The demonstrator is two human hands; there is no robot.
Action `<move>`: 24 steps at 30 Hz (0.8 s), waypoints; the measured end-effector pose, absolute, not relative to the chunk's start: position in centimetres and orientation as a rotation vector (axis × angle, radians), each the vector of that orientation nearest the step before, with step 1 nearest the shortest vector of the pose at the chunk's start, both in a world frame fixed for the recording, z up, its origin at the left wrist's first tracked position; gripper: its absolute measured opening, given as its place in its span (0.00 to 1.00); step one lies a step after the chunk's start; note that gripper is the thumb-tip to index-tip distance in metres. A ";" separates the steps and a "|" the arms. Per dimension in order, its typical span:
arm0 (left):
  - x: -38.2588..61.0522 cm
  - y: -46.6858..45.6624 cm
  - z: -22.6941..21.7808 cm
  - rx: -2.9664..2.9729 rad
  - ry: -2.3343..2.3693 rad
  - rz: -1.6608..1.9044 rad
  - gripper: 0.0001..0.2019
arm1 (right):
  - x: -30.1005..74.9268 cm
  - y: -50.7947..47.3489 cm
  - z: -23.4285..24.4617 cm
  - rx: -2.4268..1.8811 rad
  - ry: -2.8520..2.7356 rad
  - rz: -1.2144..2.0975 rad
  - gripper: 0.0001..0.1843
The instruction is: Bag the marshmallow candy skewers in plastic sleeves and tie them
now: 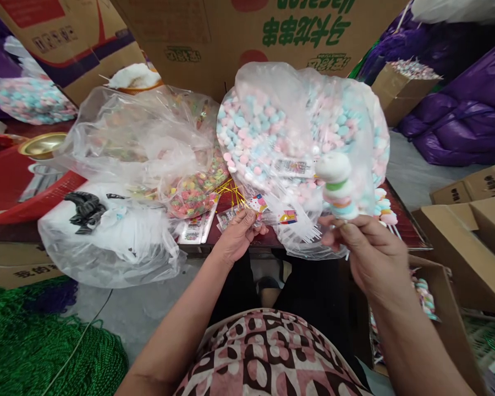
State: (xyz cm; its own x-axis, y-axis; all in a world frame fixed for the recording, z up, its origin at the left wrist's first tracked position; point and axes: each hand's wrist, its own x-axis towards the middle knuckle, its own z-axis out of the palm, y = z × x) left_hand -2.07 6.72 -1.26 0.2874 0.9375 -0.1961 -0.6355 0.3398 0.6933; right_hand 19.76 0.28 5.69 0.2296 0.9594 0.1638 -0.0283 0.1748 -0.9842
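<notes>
In my right hand (369, 242) is a marshmallow skewer (336, 184), pinched near its stick and held upright. White, green, pink and blue pieces are stacked on it, and it is slightly blurred. My left hand (244, 234) is closed at the table's front edge on a small clear printed bag (257, 202). Gold twist ties (230, 190) lie just beyond the left hand. Printed sachets (196, 226) lie to its left. White sticks (309, 232) rest on plastic between the hands. Behind the skewer stands a large clear bag of pastel marshmallows (253, 129).
A bag of colourful gummy candies (190, 195) and a white plastic bag (119, 236) sit at left. More skewers (385, 209) lie beyond my right hand. Cardboard boxes (457, 236) stand at right; a large carton (231, 33) closes off the back.
</notes>
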 end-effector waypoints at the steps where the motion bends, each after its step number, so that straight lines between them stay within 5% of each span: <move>1: -2.1 6.7 -1.3 0.546 0.656 1.121 0.14 | 18.9 0.8 5.5 -1.121 -1.096 0.958 0.06; 24: -2.0 6.9 -1.8 0.515 0.668 1.142 0.13 | 15.2 2.0 4.8 -1.172 -1.252 0.643 0.08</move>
